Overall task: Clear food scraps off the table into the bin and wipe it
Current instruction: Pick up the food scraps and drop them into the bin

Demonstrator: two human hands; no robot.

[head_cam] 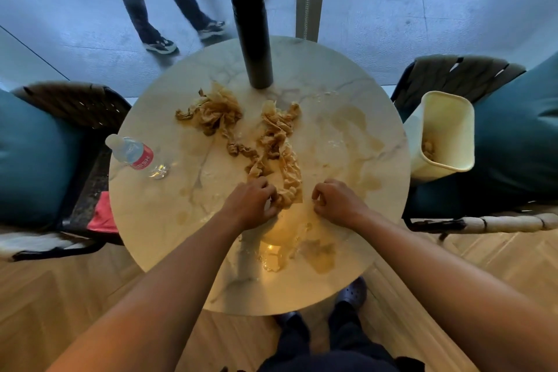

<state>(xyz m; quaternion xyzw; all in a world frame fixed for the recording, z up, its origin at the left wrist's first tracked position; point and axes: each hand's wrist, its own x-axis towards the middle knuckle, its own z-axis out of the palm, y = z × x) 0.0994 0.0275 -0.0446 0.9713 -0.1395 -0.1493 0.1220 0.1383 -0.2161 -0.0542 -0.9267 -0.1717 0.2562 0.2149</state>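
on the near half of the round marble table, seen from the head camera, i have my left hand curled onto the near end of a long soggy brown strip of paper scraps, fingers pinching its crumpled tail. my right hand sits just beside that same end, on the other side, fingers curled in; whether it pinches anything i cannot tell. the strip runs away from me toward the table's middle, its long axis pointing at the tall dark flask at the far edge. a second crumpled clump lies off to the left of the strip's far end. the cream bin stands off the table's right edge, on the chair there, tilted, with some scraps already inside, so i judge my right hand is the nearer one for carrying across. brown wet smears cover the surface between the strip and the bin, and nothing solid blocks that path. a small water bottle lies near the left edge, well apart from the scraps. wiping is not yet begun
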